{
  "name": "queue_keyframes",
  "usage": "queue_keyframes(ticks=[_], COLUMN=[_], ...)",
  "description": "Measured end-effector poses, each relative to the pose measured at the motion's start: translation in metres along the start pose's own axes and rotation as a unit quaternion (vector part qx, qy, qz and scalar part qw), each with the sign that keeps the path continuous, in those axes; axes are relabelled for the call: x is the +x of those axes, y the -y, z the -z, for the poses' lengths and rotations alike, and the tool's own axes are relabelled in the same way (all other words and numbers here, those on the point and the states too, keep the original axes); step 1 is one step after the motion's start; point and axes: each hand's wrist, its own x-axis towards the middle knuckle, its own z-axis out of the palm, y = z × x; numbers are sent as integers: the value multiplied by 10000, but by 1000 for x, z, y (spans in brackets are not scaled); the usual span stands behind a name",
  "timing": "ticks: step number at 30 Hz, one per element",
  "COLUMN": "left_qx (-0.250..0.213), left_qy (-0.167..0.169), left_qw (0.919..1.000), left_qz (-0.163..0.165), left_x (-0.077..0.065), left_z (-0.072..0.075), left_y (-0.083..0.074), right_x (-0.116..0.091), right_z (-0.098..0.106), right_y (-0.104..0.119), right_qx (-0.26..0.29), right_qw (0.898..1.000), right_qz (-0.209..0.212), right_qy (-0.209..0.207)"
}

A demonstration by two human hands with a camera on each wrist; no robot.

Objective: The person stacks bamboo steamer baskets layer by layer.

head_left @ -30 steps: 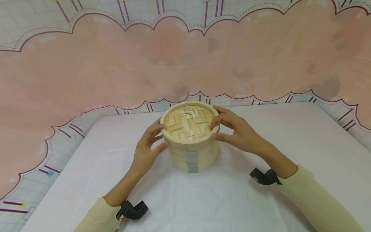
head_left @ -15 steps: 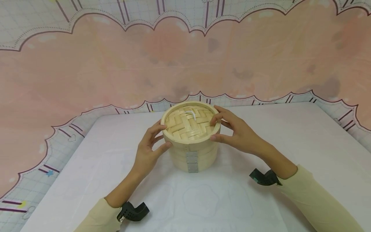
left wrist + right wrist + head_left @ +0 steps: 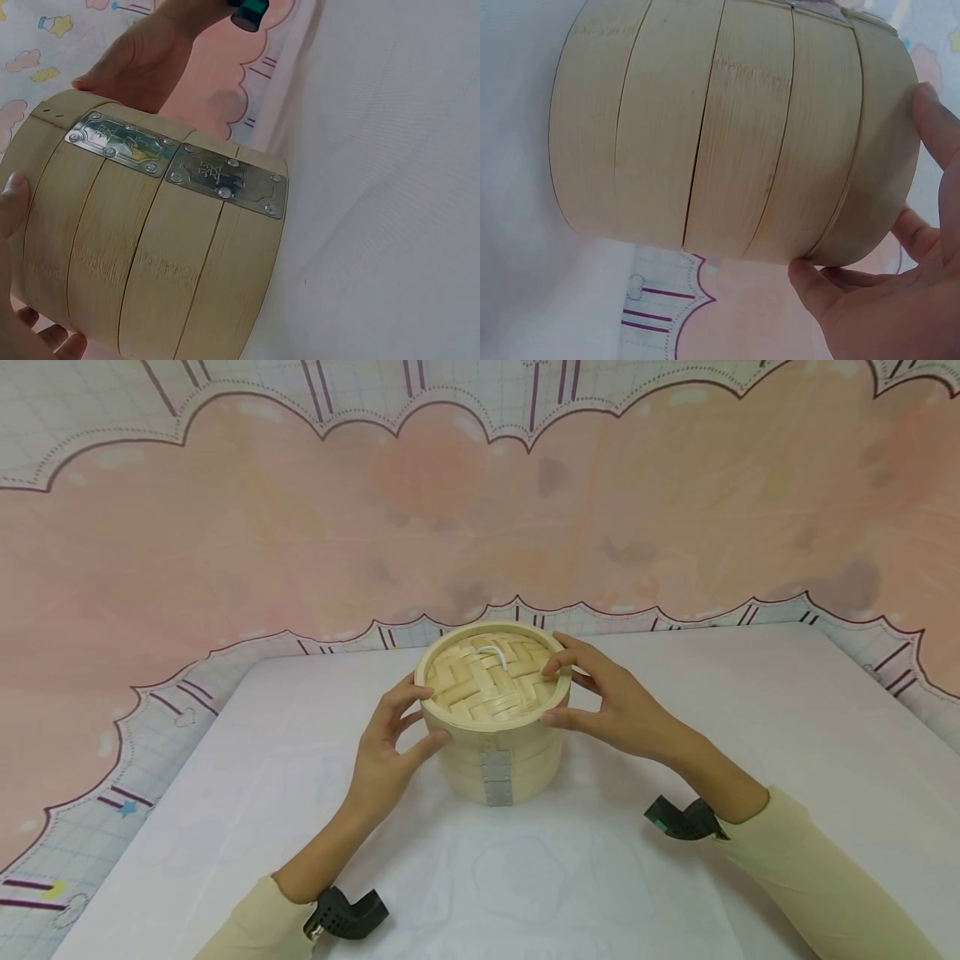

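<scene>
A round bamboo steamer [image 3: 465,772] stands upright on the white-covered table. Its woven lid [image 3: 480,693] sits on top, with a short white loop in the middle. My left hand [image 3: 384,758] holds the lid's left edge, thumb in front and fingers round the side. From the right, my right hand [image 3: 630,706] grips the rim, index fingertip over the top and thumb below in front. Two riveted metal plates [image 3: 124,146], one per tier, line up on the steamer's front in the left wrist view. Inside the steamer is hidden by the lid.
The white table cover [image 3: 540,893] spreads round the steamer on every side. Behind it hangs a pink and white patterned cloth [image 3: 360,527]. Black wrist cameras [image 3: 348,914] are strapped over the sleeves.
The lid has turned slightly, its front seam shifting right over the metal plates. My left thumb has slid a little right; my right hand barely moves. The steamer body stays put.
</scene>
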Motion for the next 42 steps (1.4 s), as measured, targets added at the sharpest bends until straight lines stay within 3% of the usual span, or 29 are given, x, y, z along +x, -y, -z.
queue_keyframes(ticks=[18,20,25,27,42], left_qx=[86,79,140,143,181], left_qy=[38,53,97,118,114], left_qw=[10000,9999,9998,9998,9998], left_qz=[27,47,47,22,46], left_x=[0,1,3,3,3], left_z=[0,0,3,5,4], left_y=[3,-3,-2,5,7], right_x=[0,1,1,1,3], right_z=[1,1,1,1,1], right_y=[0,0,0,0,-3], right_qx=[-23,-23,4,12,-41], right_qw=[10000,10000,10000,10000,10000], right_qz=[-39,-44,-70,-60,41], right_qy=[-9,-3,-4,-8,-49])
